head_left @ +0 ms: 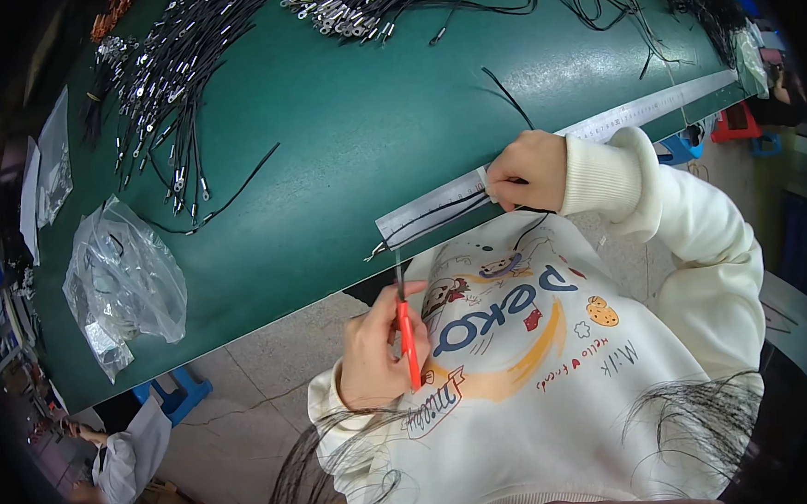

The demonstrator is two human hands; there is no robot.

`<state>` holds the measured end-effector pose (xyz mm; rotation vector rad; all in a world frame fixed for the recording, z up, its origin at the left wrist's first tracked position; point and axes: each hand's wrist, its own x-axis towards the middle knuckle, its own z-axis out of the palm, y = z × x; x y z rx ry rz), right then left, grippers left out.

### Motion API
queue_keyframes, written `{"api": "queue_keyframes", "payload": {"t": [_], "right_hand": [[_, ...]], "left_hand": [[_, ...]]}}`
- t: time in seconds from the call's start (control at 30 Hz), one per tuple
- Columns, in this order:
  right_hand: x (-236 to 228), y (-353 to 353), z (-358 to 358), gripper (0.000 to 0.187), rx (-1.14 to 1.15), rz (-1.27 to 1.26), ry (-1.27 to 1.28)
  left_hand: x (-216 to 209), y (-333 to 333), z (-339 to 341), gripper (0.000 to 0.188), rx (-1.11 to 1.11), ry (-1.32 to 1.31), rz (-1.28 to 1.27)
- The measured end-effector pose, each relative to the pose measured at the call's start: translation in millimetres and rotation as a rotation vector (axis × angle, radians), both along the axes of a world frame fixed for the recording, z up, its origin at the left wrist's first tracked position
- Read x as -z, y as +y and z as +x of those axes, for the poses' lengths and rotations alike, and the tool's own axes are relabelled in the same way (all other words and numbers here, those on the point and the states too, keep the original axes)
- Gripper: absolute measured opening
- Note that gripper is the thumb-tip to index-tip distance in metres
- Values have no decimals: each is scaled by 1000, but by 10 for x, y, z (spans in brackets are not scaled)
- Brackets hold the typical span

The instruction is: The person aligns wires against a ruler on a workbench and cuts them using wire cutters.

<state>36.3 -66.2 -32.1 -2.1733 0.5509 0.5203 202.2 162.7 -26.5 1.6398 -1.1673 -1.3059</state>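
My left hand (377, 351) is closed around scissors (407, 339) with red handles, seen nearly edge-on. Their thin metal blades point away from me, close to the end of a black cable (420, 220) at the table edge. That cable lies doubled along a steel ruler (446, 198), with a light-coloured tip at its left end. Pressed down over the ruler, my right hand (523, 171) has its fingers closed on the cable. One cable end sticks out beyond the hand on the far side, and another part hangs over the near edge against my sweatshirt.
Bundles of black cables with metal ring terminals (172, 91) lie at the far left, and more terminal-ended cables (352, 10) at the back. A clear plastic bag (123, 278) rests on the green table (321, 118). Blue stools (177, 395) and another person (125, 463) are beyond the edge.
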Motion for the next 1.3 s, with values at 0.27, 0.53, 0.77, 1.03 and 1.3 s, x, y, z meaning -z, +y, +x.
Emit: {"api": "queue_keyframes", "payload": {"t": [0.27, 0.53, 0.77, 1.03, 1.3], "right_hand": [[-258, 121, -21, 21, 226, 334, -391], [-272, 219, -58, 20, 236, 299, -502], [-311, 190, -63, 19, 223, 304, -485], [-342, 167, 7, 18, 182, 254, -494], [-410, 179, 132, 17, 151, 230, -522]], "left_hand": [[100, -201, -137, 16, 145, -19, -41], [-2, -448, -364, 21, 36, -82, -121], [-16, -478, -396, 24, -7, -80, -112], [-6, -462, -346, 24, -20, -145, -135], [-17, -457, -265, 41, -14, -128, -150]]}}
